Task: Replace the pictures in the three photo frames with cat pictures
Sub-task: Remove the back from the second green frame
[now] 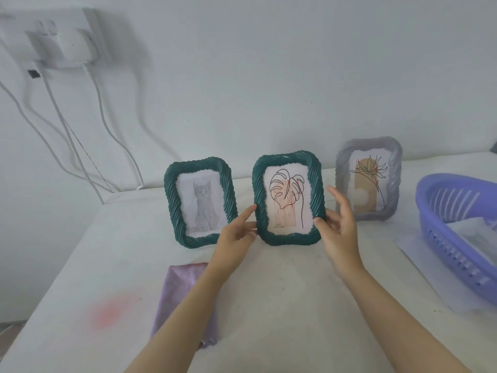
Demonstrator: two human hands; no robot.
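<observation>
Three photo frames stand on the white table [269,278]. The left green frame [172,208] shows a grey cat picture. The middle green frame [314,189] holds a leaf line drawing. The grey frame [341,168] at the right holds a flower drawing. My left hand [236,232] touches the middle frame's lower left edge with straight fingers. My right hand [338,227] is at its lower right corner, thumb on the front, fingers spread behind the edge and blurred.
A purple plastic basket [441,238] with white paper inside stands at the right, on a sheet of paper [419,259]. A lilac cloth [183,286] lies under my left forearm. White cables [80,146] hang down the wall at the left.
</observation>
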